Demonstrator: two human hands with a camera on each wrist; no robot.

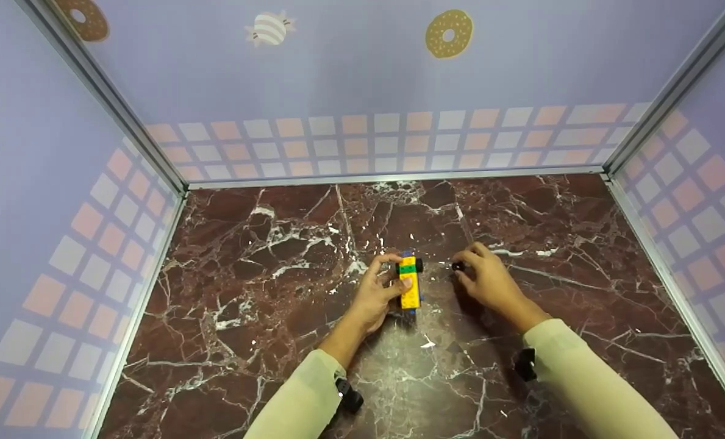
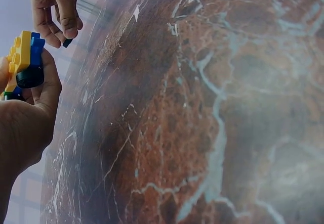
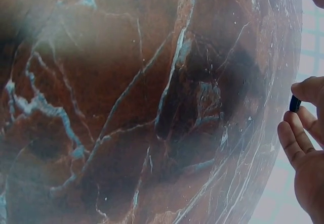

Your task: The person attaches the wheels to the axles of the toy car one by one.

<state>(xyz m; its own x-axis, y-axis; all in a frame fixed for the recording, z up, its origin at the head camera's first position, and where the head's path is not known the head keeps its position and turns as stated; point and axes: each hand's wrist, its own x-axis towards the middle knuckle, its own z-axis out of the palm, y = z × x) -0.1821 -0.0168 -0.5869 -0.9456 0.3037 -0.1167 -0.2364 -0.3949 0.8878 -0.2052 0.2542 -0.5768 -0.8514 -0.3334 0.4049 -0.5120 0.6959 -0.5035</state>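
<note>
A toy car of building bricks (image 1: 410, 296), yellow on top with a green brick, blue parts and black wheels, is in my left hand (image 1: 372, 299). The thumb lies on the yellow brick and the fingers curl round its far side. In the left wrist view the car (image 2: 20, 52) shows its blue underside and a black wheel (image 2: 30, 77). To the right, my right hand (image 1: 490, 280) pinches a small black wheel (image 1: 458, 266) between thumb and fingertips, apart from the car. The right wrist view shows this black wheel (image 3: 294, 103) edge-on.
Both hands are above a dark red marbled tabletop (image 1: 264, 341) with white veins. Lilac panels with pink and white squares (image 1: 356, 143) wall in the back and both sides. A small dark device is on each wrist, such as the right wrist's device (image 1: 525, 364).
</note>
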